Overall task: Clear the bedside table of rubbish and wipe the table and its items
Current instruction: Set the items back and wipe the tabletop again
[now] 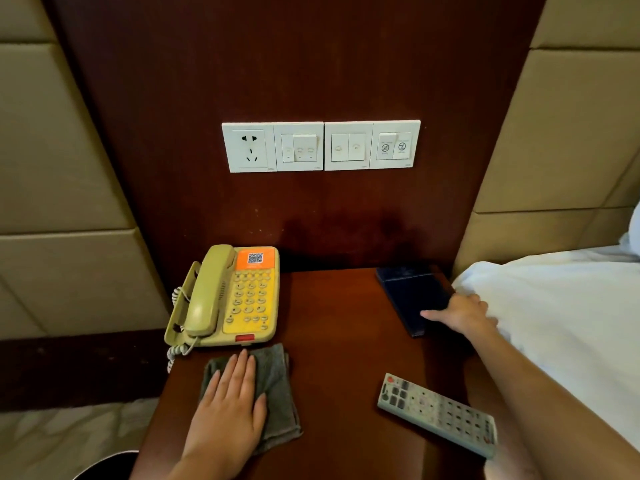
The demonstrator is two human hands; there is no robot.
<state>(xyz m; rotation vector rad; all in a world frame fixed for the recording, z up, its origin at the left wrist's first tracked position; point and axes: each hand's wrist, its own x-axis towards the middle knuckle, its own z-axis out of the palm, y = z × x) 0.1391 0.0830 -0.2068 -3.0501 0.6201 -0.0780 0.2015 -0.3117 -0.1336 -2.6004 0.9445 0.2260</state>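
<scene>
Bedside table point(332, 323) wiping is the step, and the left hand point(232, 407) has its fingers point(242, 370) spread flat, pressing the grey cloth point(277, 393) on the front left corner, gripping nothing. Right hand point(460, 313) lies loosely open on the dark folder point(412, 296) at the back right, fingers resting on its cover, not clasping it. Best bet: lift that folder clear, sweep the cloth in long overlapping strokes, then work round the phone point(228, 296) and the remote point(440, 414) near the front right edge
</scene>
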